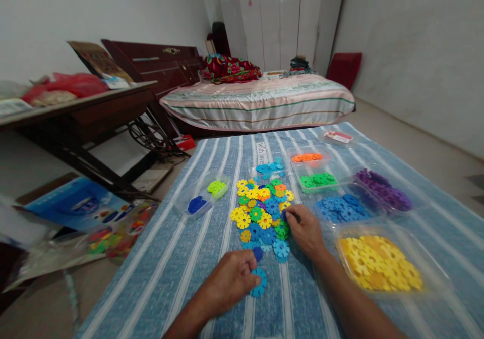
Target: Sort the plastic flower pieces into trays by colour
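On the left, a clear tray (184, 209) contained dark blue pieces (196, 205) and lime pieces (217, 188). The left hand (233, 274) had its fingers curled, with the thumb over a light blue disc (258, 287) and a dark blue disc (257, 253) beside the index finger; it could not be told whether either one was gripped. In the middle, the mixed pile of discs (264, 215) lay on the striped cloth (206, 278). At its right edge, the right hand (305, 229) had its fingers bent, the tips at a small dark blue piece (285, 215); a firm grip could not be confirmed. Farther right stood a tub of yellow pieces (381, 262).
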{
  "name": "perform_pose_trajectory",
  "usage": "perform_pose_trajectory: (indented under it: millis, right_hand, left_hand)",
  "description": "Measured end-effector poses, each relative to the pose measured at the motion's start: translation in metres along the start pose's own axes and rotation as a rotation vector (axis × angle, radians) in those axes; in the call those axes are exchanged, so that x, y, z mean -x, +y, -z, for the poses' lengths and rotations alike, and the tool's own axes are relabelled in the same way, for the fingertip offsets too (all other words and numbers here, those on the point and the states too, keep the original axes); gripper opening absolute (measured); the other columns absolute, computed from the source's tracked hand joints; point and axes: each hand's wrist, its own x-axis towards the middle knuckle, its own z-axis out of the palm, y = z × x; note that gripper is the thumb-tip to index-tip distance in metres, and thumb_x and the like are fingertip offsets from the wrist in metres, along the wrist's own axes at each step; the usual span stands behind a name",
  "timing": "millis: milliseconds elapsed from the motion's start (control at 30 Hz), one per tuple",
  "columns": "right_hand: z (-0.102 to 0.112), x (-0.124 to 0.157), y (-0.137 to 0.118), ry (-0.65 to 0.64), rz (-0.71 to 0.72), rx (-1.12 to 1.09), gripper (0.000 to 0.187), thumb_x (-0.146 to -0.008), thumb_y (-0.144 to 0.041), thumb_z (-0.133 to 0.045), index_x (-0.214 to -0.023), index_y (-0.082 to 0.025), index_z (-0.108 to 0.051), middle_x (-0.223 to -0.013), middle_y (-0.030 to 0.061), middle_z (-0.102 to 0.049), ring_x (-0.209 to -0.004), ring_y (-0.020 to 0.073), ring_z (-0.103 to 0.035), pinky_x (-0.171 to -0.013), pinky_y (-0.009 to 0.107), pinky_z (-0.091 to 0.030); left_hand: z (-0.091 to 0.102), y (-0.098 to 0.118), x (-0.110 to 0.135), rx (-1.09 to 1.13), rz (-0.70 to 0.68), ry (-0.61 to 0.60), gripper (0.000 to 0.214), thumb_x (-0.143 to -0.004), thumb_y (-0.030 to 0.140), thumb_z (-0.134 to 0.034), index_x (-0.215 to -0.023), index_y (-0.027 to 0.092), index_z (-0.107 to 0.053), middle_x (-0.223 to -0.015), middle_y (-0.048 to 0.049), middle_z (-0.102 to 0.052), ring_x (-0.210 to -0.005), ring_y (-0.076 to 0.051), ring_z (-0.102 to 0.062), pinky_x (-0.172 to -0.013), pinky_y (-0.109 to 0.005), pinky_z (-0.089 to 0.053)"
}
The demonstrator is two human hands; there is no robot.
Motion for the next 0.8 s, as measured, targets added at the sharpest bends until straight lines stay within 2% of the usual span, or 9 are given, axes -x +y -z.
perform_pose_trajectory:
  millis: [133, 267, 367, 500, 633, 700, 800]
  right_hand:
    - [0.0, 0.0, -0.002, 0.006, 0.007, -0.006, 0.02, -0.082, -0.027, -0.048, -0.08, -0.02, -0.067, -0.082, 0.0047, -0.067, -0.081, 0.02, -0.06, -0.076, 0.032, -0.045]
    - [0.0, 0.0, -0.003, 0.008, 0.004, -0.001, 0.021, -0.082, -0.027, -0.048, -0.079, -0.021, -0.067, -0.081, 0.004, -0.067, -0.08, 0.0198, -0.061, -0.075, 0.032, -0.045]
    - [-0.001, 0.0, -0.002, 0.003, 0.003, -0.004, 0.02, -0.082, -0.027, -0.048, -0.081, -0.021, -0.067, -0.083, 0.004, -0.067, -0.081, 0.0199, -0.061, -0.075, 0.031, -0.045]
    - [-0.001, 0.0, -0.001, -0.004, -0.007, -0.011, 0.02, -0.083, -0.028, -0.048, -0.082, -0.02, -0.067, -0.083, 0.0045, -0.067, -0.081, 0.02, -0.061, -0.075, 0.031, -0.045]
    - [0.0, 0.001, -0.001, -0.007, -0.006, -0.023, 0.02, -0.083, -0.028, -0.048, -0.082, -0.02, -0.067, -0.083, 0.005, -0.066, -0.081, 0.0205, -0.061, -0.075, 0.032, -0.045]
    - [0.0, 0.001, 0.0, -0.011, -0.01, -0.026, 0.02, -0.083, -0.028, -0.048, -0.082, -0.02, -0.067, -0.084, 0.0051, -0.067, -0.082, 0.0204, -0.061, -0.076, 0.032, -0.045]
    - [0.0, 0.001, 0.001, -0.02, -0.011, -0.018, 0.02, -0.084, -0.028, -0.048, -0.083, -0.02, -0.067, -0.085, 0.0053, -0.067, -0.083, 0.0204, -0.061, -0.077, 0.032, -0.045]
  left_hand:
    - [0.008, 0.006, -0.006, 0.103, 0.015, 0.019, 0.014, -0.069, 0.029, -0.058, -0.072, 0.018, -0.049, -0.05, 0.007, -0.048, -0.042, -0.008, -0.043, -0.044, -0.02, -0.029]
    - [0.026, 0.022, -0.026, 0.176, -0.052, 0.145, 0.021, -0.067, 0.033, -0.065, -0.07, 0.017, -0.052, -0.047, 0.0076, -0.048, -0.039, -0.007, -0.046, -0.041, -0.018, -0.031]
    - [0.047, 0.046, -0.052, 0.251, -0.106, 0.296, 0.023, -0.065, 0.032, -0.069, -0.074, 0.016, -0.055, -0.047, 0.0074, -0.051, -0.041, -0.009, -0.051, -0.042, -0.018, -0.037]
    - [0.075, 0.089, -0.097, 0.361, -0.17, 0.497, 0.018, -0.066, 0.021, -0.069, -0.077, 0.014, -0.057, -0.054, 0.0037, -0.058, -0.047, -0.01, -0.058, -0.045, -0.019, -0.045]
    - [0.087, 0.119, -0.125, 0.462, -0.225, 0.62, 0.025, -0.068, 0.011, -0.064, -0.092, 0.01, -0.058, -0.07, -0.0017, -0.065, -0.061, -0.012, -0.064, -0.055, -0.022, -0.051]
    - [0.084, 0.12, -0.127, 0.429, -0.241, 0.632, 0.025, -0.068, 0.014, -0.065, -0.093, 0.009, -0.06, -0.074, -0.0027, -0.066, -0.063, -0.012, -0.064, -0.056, -0.022, -0.05]
    - [0.075, 0.104, -0.117, 0.269, -0.263, 0.562, 0.016, -0.068, 0.019, -0.065, -0.082, 0.011, -0.063, -0.065, -0.0005, -0.064, -0.06, -0.012, -0.062, -0.054, -0.021, -0.047]
